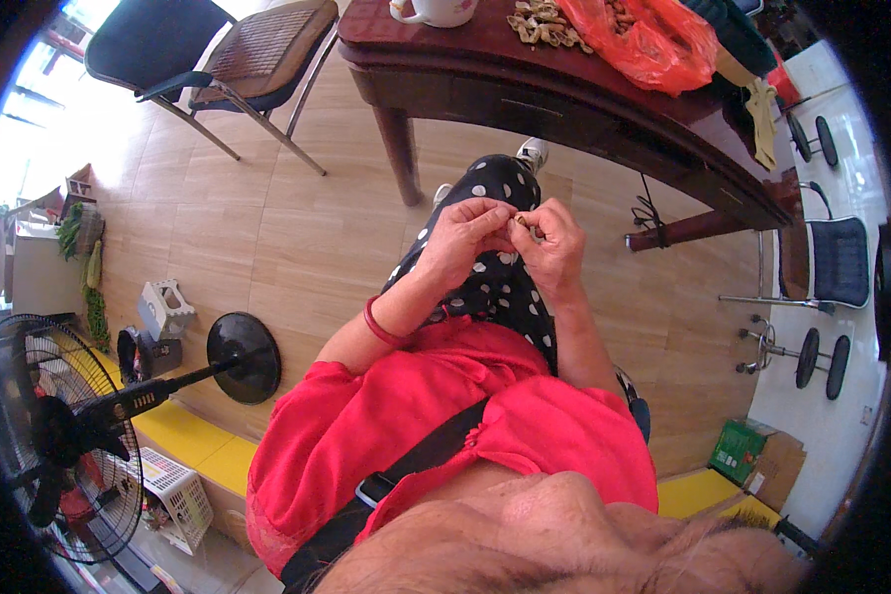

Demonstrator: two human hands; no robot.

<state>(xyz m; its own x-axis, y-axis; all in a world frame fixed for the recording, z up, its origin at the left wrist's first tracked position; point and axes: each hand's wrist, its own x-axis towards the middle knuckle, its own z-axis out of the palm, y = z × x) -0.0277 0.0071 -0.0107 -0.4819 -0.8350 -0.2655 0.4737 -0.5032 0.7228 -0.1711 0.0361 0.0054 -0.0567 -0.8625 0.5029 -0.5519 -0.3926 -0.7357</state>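
Above my lap, my left hand and my right hand meet at their fingertips, both closed in a pinch. Between them is a small brownish peanut, mostly covered by the fingers; whether its shell is split I cannot tell. Across from me on the dark red table lies a heap of peanut shells. Beside it an open red plastic bag holds more peanuts. A white cup stands left of the shells.
A chair stands at the far left, another at the right. A black fan, its round base, a white stool and a white basket are at my left. Cardboard boxes sit at the lower right.
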